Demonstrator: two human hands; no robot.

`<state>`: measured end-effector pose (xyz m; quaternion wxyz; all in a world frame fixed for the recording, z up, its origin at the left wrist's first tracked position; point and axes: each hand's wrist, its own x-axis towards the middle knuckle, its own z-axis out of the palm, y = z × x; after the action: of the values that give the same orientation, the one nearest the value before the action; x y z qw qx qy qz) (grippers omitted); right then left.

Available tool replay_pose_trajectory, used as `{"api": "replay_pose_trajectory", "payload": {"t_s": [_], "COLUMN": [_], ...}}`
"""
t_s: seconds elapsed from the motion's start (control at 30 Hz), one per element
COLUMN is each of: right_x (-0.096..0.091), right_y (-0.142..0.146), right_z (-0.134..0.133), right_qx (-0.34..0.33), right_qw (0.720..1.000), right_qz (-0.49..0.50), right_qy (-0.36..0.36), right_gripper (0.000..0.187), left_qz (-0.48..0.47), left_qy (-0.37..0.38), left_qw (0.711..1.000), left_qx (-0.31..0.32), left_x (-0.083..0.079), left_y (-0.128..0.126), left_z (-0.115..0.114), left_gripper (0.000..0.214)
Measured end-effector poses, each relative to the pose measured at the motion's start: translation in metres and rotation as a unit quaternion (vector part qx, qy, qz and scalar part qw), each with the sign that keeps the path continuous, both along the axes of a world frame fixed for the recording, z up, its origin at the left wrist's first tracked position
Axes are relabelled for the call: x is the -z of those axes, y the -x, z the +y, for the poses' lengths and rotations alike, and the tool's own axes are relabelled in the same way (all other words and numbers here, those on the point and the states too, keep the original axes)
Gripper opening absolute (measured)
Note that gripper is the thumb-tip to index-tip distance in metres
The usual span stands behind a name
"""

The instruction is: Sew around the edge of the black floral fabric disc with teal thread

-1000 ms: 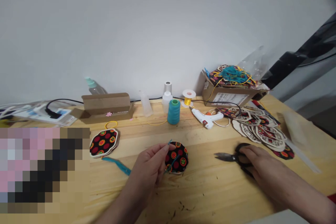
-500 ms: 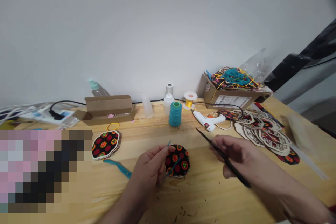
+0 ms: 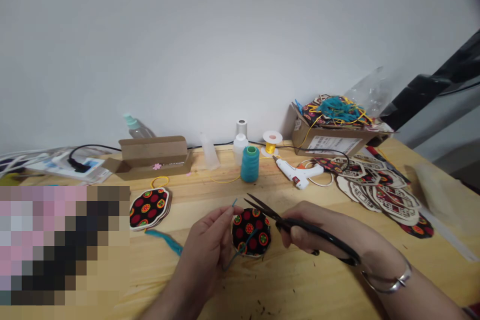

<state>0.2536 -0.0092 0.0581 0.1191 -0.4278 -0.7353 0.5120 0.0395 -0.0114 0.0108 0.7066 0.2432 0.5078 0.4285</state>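
Note:
My left hand (image 3: pixel 213 240) is pinched shut on a teal thread (image 3: pixel 235 202), whose tip pokes up above the fingertips. More of that thread loops below and lies across a black patterned fabric piece (image 3: pixel 252 232) with a scalloped edge, flat on the table beside the hand. In my right hand (image 3: pixel 305 230) are black-handled scissors (image 3: pixel 266 207). Their blades are slightly parted and point left toward the thread's tip, apart from it. A stack of similar pieces (image 3: pixel 150 207) with a yellow loop and a teal tassel (image 3: pixel 165 241) lies left of my left hand.
Behind my hands stand a teal thread cone (image 3: pixel 250 166), white bottles and a yellow cord spool (image 3: pixel 270 145). A white glue gun (image 3: pixel 300 172) lies right of them. Cardboard boxes (image 3: pixel 150 155) sit at the back; wooden frames (image 3: pixel 378 185) are piled right. Dark scraps (image 3: pixel 260 307) dot the front.
My right hand has brought the scissors left, over the fabric piece and closer to my left hand. The blades now show parted. My left hand keeps its pinch on the thread.

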Motion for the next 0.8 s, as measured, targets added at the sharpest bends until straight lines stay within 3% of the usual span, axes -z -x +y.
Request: {"api": "replay_pose_trajectory", "payload": {"t_s": [0.17,0.5,0.63,0.8], "right_x": [-0.002,0.009,0.009,0.012], "right_y": [0.008,0.017,0.018,0.019], "right_z": [0.003,0.003,0.001,0.003], "right_qx": [0.023,0.013,0.036,0.004], "right_qw": [0.995,0.998,0.998,0.999], "right_qz": [-0.098,-0.049,-0.052,-0.035], "right_qy": [-0.013,0.020,0.005,0.034], "right_gripper": [0.055,0.055,0.055,0.053], "left_qz": [0.031,0.085,0.105,0.104], "left_qy": [-0.017,-0.039,-0.050,-0.052], "left_qw": [0.999,0.993,0.990,0.990], "left_qx": [0.000,0.074,0.086,0.085], "left_x": [-0.002,0.003,0.002,0.002], "left_y": [-0.001,-0.003,-0.003,-0.003], "left_z": [-0.001,-0.006,-0.006,-0.006], "left_gripper": [0.026,0.032,0.034,0.032]}}
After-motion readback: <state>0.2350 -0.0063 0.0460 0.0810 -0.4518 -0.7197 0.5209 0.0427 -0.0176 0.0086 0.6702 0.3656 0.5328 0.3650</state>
